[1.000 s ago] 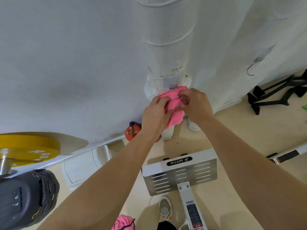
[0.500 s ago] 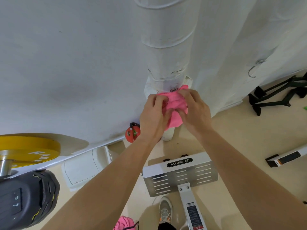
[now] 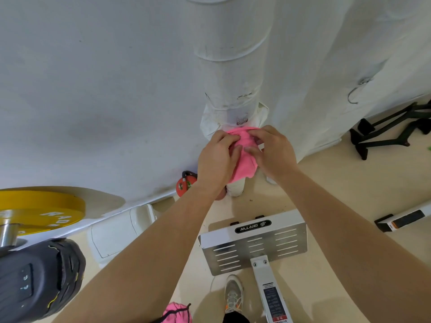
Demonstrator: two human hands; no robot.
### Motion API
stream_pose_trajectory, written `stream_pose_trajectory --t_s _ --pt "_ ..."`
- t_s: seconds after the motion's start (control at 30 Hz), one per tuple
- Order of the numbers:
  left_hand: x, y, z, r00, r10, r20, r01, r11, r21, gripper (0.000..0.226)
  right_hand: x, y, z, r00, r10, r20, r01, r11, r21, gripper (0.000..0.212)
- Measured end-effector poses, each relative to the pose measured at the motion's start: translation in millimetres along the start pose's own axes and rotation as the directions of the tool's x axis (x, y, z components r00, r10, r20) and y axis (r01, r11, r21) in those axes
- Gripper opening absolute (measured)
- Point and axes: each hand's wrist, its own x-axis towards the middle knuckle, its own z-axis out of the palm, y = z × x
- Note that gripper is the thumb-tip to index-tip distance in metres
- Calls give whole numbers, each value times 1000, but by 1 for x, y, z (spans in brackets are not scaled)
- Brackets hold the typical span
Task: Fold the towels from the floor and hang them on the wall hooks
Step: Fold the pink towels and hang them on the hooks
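Note:
A folded pink towel [image 3: 245,159] is held up against the white wrapped pillar [image 3: 231,66], just below a small metal hook [image 3: 242,121]. My left hand [image 3: 217,159] grips its left side and my right hand [image 3: 275,152] grips its right side, fingers pressed into the cloth near the top edge. The towel's lower end hangs free between my hands. A second metal hook [image 3: 355,92] sticks out of the white wall covering at the right. More pink cloth [image 3: 178,313] shows at the bottom edge near my body.
A white metal machine footplate [image 3: 254,243] lies on the floor below my hands, my shoe [image 3: 233,294] beside it. A yellow weight plate [image 3: 39,210] and black gear [image 3: 39,278] are at left, a red kettlebell [image 3: 185,186] by the wall, black stands [image 3: 384,134] at right.
Both hands have shifted slightly upward on the towel and bunched its top edge closer to the hook on the pillar. The towel hangs shorter between the hands.

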Motion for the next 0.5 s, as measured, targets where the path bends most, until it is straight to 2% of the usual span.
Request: stream_pose_trajectory --t_s 0.13,0.5 --pt "-4 4 -10 998 -16 53 14 999 38 30 -6 -6 -12 996 -9 85 20 991 -133 54" --pt "-10 16 -25 997 -76 13 76 997 8 31 -16 -27 -25 1000 -10 3 10 996 -94 58"
